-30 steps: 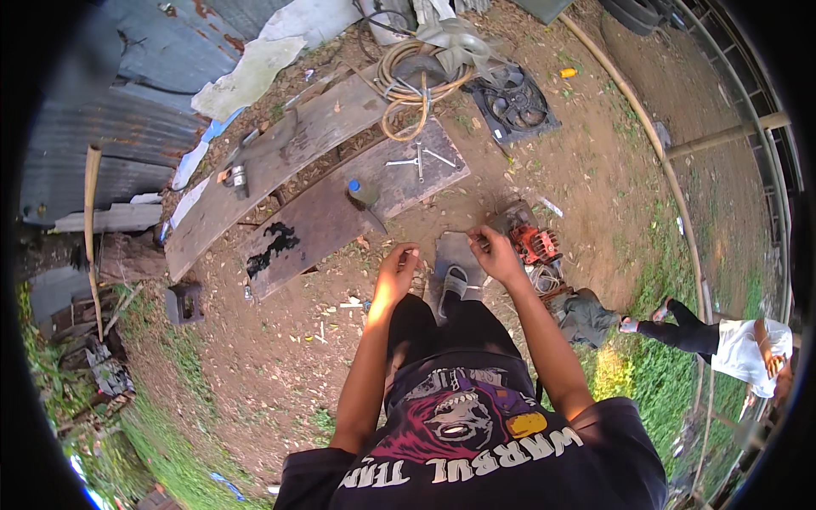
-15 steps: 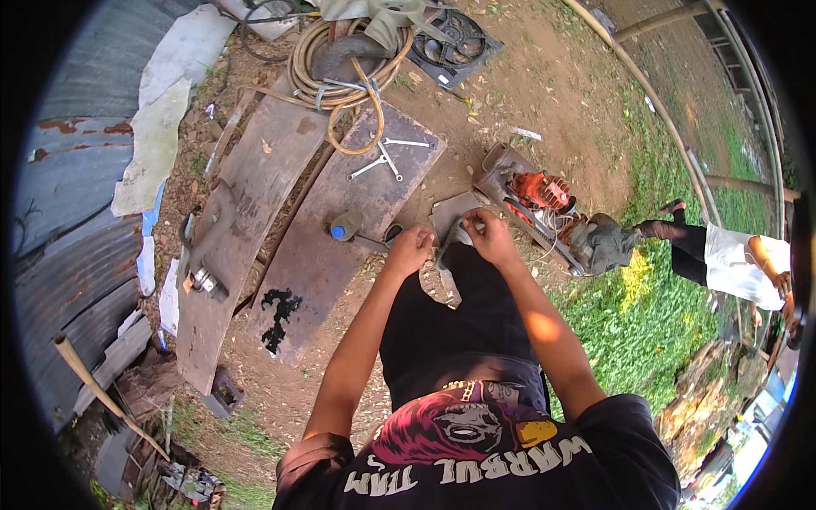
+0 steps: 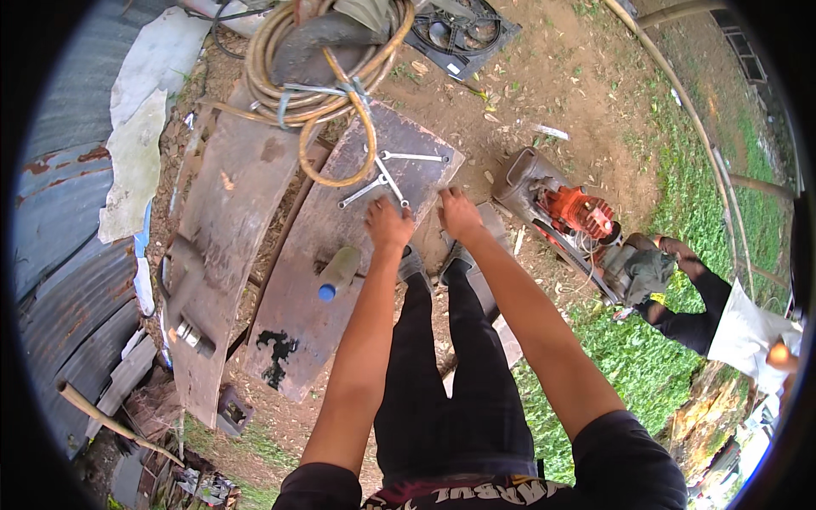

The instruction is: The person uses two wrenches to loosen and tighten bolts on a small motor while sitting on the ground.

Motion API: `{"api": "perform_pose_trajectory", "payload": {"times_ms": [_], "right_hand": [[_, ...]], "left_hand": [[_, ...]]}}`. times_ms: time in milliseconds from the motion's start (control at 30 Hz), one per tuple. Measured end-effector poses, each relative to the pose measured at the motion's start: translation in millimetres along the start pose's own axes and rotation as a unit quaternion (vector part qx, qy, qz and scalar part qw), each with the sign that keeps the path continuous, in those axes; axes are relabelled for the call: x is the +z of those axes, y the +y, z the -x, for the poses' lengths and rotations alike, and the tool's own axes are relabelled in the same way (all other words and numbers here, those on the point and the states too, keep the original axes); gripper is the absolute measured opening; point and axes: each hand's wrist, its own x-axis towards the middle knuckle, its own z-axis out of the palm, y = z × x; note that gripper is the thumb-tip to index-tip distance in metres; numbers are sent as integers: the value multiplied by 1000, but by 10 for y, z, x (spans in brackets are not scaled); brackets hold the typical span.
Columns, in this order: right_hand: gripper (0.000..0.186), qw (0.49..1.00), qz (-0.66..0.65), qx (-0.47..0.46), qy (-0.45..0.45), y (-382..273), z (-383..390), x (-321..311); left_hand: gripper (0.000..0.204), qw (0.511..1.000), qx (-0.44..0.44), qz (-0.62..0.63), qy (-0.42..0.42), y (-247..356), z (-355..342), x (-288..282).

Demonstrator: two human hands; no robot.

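Observation:
Three metal wrenches lie crossed on the dark worn board in front of me: one wrench (image 3: 416, 157) points right, a second wrench (image 3: 389, 177) slants toward me, and a third wrench (image 3: 360, 193) slopes down-left. My left hand (image 3: 389, 224) reaches over the board (image 3: 340, 221), its fingers apart beside the near ends of the slanting wrenches. It holds nothing that I can see. At the board's right corner, my right hand (image 3: 460, 214) has its fingers loosely spread near the edge, with no object visible in them. A greenish bottle (image 3: 343, 265) with a blue cap is left of my left forearm.
A coiled brown hose (image 3: 276, 59) overlaps the board's far end. On the left plank (image 3: 234, 187) rests a bent pipe (image 3: 185, 263) with a metal fitting. An orange engine (image 3: 582, 212) on a frame stands right; beyond it is another person (image 3: 714, 314). A fan (image 3: 459, 34) lies far off.
Both hands have separated and reached forward, the left to the wrenches and the right to the board's corner. My view has shifted, and the other person has come nearer the engine.

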Motion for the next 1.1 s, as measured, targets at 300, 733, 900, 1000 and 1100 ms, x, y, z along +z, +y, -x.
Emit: {"api": "perform_pose_trajectory", "payload": {"times_ms": [300,733,900,1000,1100], "right_hand": [[33,972,98,-50,206,376,-749,255],[20,971,-188,76,130,270,-403,551],[19,927,-290,41,234,192,-278,746],[24,901,-358,80,233,58,-94,771],[29,886,-411,157,149,-79,88,747]], "left_hand": [[73,998,-26,-32,44,-90,-556,283],[27,996,12,54,70,-83,-460,545],[27,998,28,46,18,-103,-524,496],[26,995,61,71,33,-168,-521,524],[25,990,75,93,73,-222,-504,564]]}}
